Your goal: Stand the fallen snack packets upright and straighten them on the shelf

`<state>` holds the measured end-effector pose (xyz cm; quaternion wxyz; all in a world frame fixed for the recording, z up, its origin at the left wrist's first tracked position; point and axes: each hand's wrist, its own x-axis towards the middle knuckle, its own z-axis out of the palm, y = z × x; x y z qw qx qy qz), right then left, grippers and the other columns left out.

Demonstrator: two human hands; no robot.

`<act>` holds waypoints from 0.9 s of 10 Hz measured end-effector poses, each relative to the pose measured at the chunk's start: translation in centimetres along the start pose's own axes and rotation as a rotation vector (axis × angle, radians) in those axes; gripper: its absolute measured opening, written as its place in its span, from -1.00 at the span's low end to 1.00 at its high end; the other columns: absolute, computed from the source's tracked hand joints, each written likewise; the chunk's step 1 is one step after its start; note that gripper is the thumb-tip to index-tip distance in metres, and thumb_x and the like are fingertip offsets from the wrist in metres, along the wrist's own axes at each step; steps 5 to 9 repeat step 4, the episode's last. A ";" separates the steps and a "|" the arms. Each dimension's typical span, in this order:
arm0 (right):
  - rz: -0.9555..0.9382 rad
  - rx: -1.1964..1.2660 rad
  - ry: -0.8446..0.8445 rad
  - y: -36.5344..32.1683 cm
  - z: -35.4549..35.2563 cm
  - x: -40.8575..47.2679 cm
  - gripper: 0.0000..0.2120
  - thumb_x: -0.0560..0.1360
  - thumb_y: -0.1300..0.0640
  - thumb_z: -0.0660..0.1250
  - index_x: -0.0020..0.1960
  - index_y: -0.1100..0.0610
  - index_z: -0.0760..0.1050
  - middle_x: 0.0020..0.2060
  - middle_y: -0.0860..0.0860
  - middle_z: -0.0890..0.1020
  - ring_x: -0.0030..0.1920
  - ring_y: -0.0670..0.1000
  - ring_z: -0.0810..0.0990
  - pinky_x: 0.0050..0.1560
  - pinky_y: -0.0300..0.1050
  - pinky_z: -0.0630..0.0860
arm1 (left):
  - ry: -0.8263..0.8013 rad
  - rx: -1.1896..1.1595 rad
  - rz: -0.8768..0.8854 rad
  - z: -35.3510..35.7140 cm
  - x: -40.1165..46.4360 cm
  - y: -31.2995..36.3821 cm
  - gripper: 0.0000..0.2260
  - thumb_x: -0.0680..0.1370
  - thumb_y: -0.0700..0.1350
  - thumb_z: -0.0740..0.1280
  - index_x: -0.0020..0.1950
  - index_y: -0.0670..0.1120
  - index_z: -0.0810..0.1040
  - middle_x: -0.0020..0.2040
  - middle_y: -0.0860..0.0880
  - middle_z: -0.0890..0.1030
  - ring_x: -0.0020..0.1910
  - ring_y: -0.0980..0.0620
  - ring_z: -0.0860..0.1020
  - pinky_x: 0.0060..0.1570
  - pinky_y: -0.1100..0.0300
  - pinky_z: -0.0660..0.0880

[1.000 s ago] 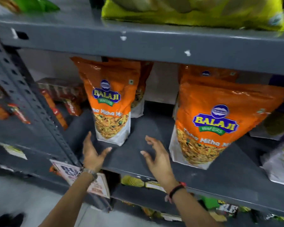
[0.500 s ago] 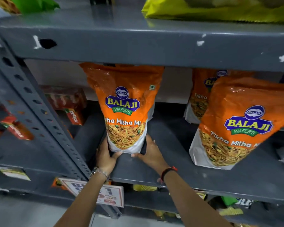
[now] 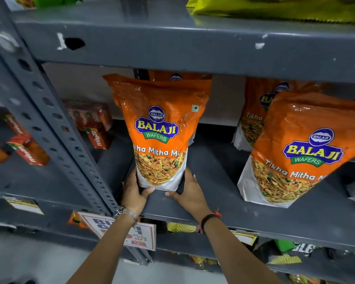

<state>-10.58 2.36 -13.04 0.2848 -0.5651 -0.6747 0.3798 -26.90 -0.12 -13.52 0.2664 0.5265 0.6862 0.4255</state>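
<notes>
Gripping front packet [image 3: 161, 132] base w/ both hands, left [image 3: 134, 191] & right [image 3: 190, 193], fingers clamped each side; upright near shelf [image 3: 223, 175] front. Right packet [image 3: 303, 148] leaning, not yet straightened.

Bare forearms: a silver watch [image 3: 127, 213] on the left wrist, a black-and-red band [image 3: 210, 217] on the right.
</notes>
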 end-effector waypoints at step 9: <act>-0.037 0.174 0.135 -0.5 -2.4 -2.9 -0.15 0.33 0.08 0.47 0.45 0.05 0.04 0.43 -0.05 0.26 0.43 -0.05 0.22 0.33 -0.30 0.18 | 0.125 0.123 0.160 0.0 -2.7 1.1 -0.32 0.46 0.11 0.17 0.42 -0.23 0.01 0.47 -0.26 0.09 0.45 -0.12 0.06 0.40 -0.04 0.10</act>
